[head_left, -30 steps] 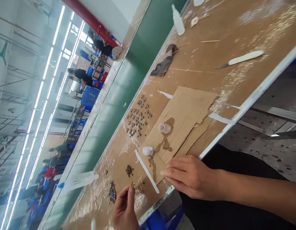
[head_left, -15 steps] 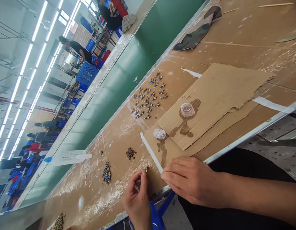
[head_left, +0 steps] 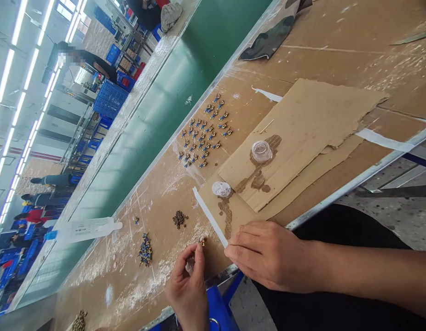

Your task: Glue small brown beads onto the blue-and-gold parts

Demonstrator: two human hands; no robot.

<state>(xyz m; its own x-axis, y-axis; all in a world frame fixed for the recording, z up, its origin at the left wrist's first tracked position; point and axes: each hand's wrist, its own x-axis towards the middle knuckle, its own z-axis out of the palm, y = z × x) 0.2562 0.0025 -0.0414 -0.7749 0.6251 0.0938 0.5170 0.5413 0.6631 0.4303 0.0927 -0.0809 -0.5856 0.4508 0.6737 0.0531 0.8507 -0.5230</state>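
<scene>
My left hand (head_left: 188, 282) is closed in a pinch near the table's front edge. At its thumb and fingertip it grips a tiny painted figurine (head_left: 202, 241), partly hidden by the fingers. My right hand (head_left: 263, 255) rests close by at the cardboard's near corner, fingers bent and pressed together; whatever they hold is hidden. Ahead of my left hand lie a small heap of brown beads (head_left: 179, 219) and a pile of blue-and-yellow figurines (head_left: 145, 250). Farther off, several similar figurines (head_left: 202, 133) are spread out in loose rows.
Sheets of cardboard (head_left: 302, 124) lie on the table, bearing a clear round cup (head_left: 261, 151) amid wet stains. A whitish round lid or dish (head_left: 221, 189) sits beside it. A plastic bottle (head_left: 85, 229) lies at the far edge, and a camouflage cloth (head_left: 270, 39) farther right. People work beyond the green belt (head_left: 158, 119).
The whole view has shifted, so the table things appear a little farther left and up. Both hands keep nearly the same pose, my left one still pinching the figurine.
</scene>
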